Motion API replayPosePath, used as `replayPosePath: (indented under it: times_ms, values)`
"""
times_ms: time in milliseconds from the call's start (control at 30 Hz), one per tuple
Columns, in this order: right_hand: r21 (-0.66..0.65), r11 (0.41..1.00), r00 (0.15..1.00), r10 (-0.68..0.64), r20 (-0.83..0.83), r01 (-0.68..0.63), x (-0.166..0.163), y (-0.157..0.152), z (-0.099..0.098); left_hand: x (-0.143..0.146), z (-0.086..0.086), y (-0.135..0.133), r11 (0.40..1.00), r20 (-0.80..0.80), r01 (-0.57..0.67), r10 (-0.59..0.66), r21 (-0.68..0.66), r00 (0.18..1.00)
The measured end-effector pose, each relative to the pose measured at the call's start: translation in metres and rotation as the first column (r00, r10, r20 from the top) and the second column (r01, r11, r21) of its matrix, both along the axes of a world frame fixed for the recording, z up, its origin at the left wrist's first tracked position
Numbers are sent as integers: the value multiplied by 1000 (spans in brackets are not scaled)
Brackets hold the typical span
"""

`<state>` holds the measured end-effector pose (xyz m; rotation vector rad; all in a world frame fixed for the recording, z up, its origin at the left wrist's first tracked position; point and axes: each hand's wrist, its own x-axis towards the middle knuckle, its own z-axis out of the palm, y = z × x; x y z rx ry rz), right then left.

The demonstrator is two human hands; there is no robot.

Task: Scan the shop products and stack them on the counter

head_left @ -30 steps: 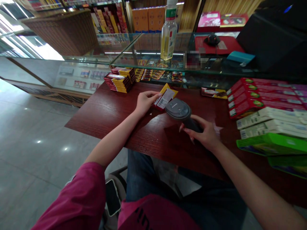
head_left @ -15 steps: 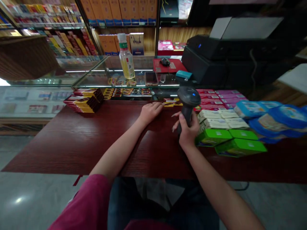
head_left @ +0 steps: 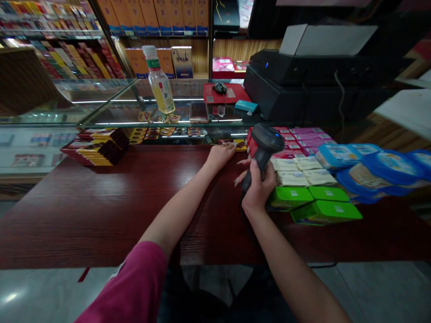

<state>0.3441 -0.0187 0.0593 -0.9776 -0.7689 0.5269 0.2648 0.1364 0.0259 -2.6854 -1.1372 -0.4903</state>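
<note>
In my right hand (head_left: 259, 184) is a dark barcode scanner (head_left: 267, 138), its handle wrapped by my fingers and its head up, with a small blue light on it. My left hand (head_left: 220, 156) lies low over the far edge of the wooden counter, fingers stretched out to the right. Its fingertips touch or rest just over small yellow and brown packets (head_left: 241, 145); the exact contact is too small to make out. Right of the scanner stand pale cream boxes (head_left: 296, 170), green boxes (head_left: 326, 211) and red boxes (head_left: 286, 134) in rows.
A stack of yellow and dark red packets (head_left: 97, 146) sits at the counter's (head_left: 101, 215) left. Behind, a glass case holds up a drink bottle (head_left: 161, 89), a phone (head_left: 199, 112) and a mouse (head_left: 220, 87). Blue-lidded tubs (head_left: 390, 168) stand at right, near black machines (head_left: 303, 89).
My left hand has slid right to the small packets. The scanner's head has tilted further to the right in my right hand. The whole view has shifted slightly.
</note>
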Motion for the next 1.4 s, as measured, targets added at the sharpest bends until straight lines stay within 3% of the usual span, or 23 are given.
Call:
replayPosePath:
  times_ms: [133, 233, 333, 433, 500, 600, 667, 733, 800, 900, 1033, 1133, 1267, 1333, 1400]
  values:
    - [-54, 996, 995, 77, 68, -74, 1, 1, -6, -9, 2, -7, 1000, 100, -5, 7, -19, 995]
    - [-122, 975, 974, 200, 111, -186, 2, 1, -12, -41, 4, -13, 999, 220, -25, 14, 47, 975]
    - [-146, 939, 942, 325, 81, -311, 0, 1, -15, -106, 9, -22, 985, 304, -131, 91, 113, 948]
    - [-164, 887, 896, 443, 32, -433, -6, -1, -14, -193, 17, -40, 939, 394, -311, 233, 147, 889]
    - [-192, 842, 857, 516, 8, -505, -11, -4, -12, -252, 23, -56, 878, 474, -461, 353, 131, 807]
    - [-256, 753, 781, 625, -11, -606, -19, -9, -9, -326, 27, -78, 715, 567, -697, 553, 51, 610]
    - [-299, 680, 717, 697, -19, -669, -25, -12, -8, -363, 26, -87, 621, 568, -783, 651, -17, 504]
    - [-334, 617, 661, 750, -23, -712, -30, -16, -7, -388, 21, -92, 572, 540, -816, 715, -86, 445]
    - [-367, 564, 612, 791, -17, -739, -32, -18, -6, -402, 16, -93, 570, 533, -813, 728, -120, 431]
    - [-420, 494, 542, 840, 7, -761, -32, -20, -4, -409, 13, -87, 620, 571, -780, 671, -81, 474]
    - [-466, 447, 491, 870, 29, -764, -27, -18, -6, -408, 14, -73, 665, 626, -741, 617, -92, 477]
    - [-469, 444, 485, 874, 39, -763, -24, -16, -9, -412, 16, -69, 692, 641, -708, 609, -141, 468]
    - [-447, 480, 504, 860, 72, -755, -23, -19, -13, -411, 23, -83, 731, 627, -675, 573, -100, 528]
    - [-444, 516, 528, 842, 109, -733, -23, -21, -15, -397, 28, -91, 770, 652, -630, 528, -99, 544]
    - [-435, 556, 549, 821, 156, -708, -24, -22, -17, -371, 31, -95, 825, 742, -553, 444, -120, 502]
